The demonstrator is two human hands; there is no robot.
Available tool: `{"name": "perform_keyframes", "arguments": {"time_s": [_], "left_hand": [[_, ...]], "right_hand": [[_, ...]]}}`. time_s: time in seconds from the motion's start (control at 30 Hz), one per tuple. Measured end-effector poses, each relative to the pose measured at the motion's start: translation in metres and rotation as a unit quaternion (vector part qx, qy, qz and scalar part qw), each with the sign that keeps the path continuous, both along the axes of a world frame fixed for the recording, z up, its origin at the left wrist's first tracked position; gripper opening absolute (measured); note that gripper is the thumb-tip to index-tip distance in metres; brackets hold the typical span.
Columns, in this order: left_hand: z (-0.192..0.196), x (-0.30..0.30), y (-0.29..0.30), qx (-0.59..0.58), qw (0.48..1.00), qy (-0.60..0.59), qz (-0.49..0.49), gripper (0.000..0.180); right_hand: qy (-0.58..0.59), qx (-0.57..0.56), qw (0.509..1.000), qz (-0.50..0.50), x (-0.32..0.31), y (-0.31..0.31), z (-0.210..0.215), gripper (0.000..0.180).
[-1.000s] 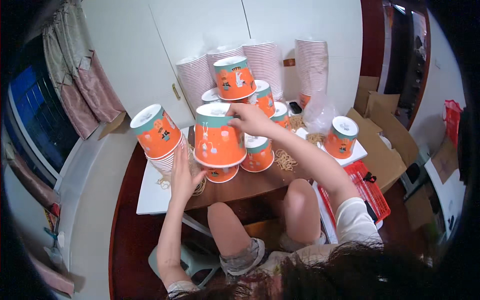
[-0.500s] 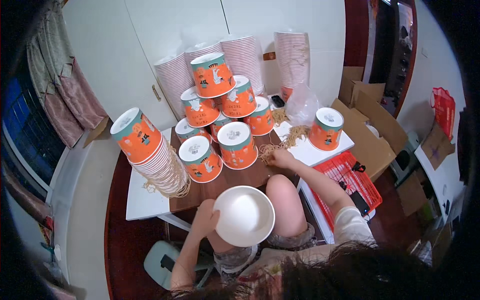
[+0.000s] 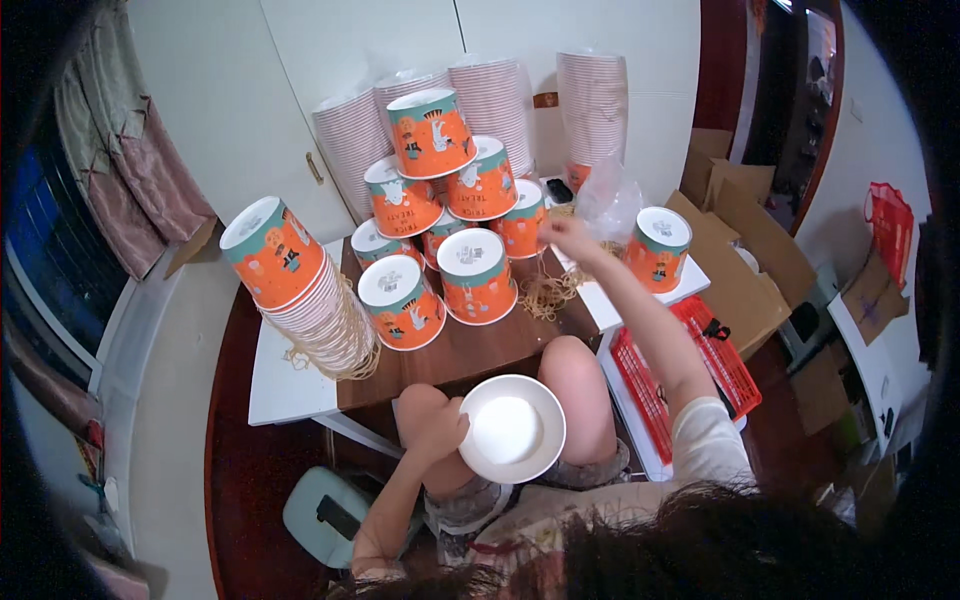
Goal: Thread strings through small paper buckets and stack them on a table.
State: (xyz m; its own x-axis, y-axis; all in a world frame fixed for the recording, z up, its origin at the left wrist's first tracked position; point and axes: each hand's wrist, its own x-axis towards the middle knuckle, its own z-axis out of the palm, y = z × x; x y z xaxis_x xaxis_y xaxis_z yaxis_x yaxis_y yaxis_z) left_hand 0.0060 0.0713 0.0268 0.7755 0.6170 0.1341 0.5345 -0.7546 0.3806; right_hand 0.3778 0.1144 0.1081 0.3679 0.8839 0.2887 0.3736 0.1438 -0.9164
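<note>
Head view: brown-topped bench (image 3: 470, 345) before white cupboard doors, dark red floor; eight inverted orange tubs (image 3: 476, 275) pyramided, one apart. Left hand (image 3: 436, 425) fingers grasp white bowl (image 3: 512, 428) over lap; right hand (image 3: 568, 238) fingers pinch rubber bands (image 3: 546, 292).

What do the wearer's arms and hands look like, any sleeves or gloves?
Both forearms are bare. The left hand and right hand wear no gloves, and no watch or rings show. A short light-coloured sleeve covers the right upper arm.

Pale short-sleeved top, perhaps grey shorts, dark hair.
</note>
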Motion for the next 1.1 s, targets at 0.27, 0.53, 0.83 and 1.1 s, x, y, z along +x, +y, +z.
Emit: {"name": "perform_keyframes", "arguments": {"time_s": [0.27,0.53,0.83,1.1], "left_hand": [[0.030,0.003,-0.009,0.167,0.986,-0.010,0.025,0.016],[0.029,-0.004,-0.008,0.123,0.980,-0.155,-0.009,0.021],[0.030,-0.044,-0.037,-0.116,0.968,-0.171,0.139,0.018],[0.032,-0.042,-0.054,-0.163,0.953,-0.215,0.136,0.017]], "right_hand": [[-0.067,0.145,0.987,-0.033,0.004,-0.005,0.167,0.018],[-0.030,0.146,0.976,-0.161,-0.025,-0.043,0.267,0.020],[-0.093,0.026,0.994,-0.055,0.004,-0.043,0.244,0.014],[0.019,0.372,0.923,-0.093,0.008,-0.049,0.319,0.022]]}}
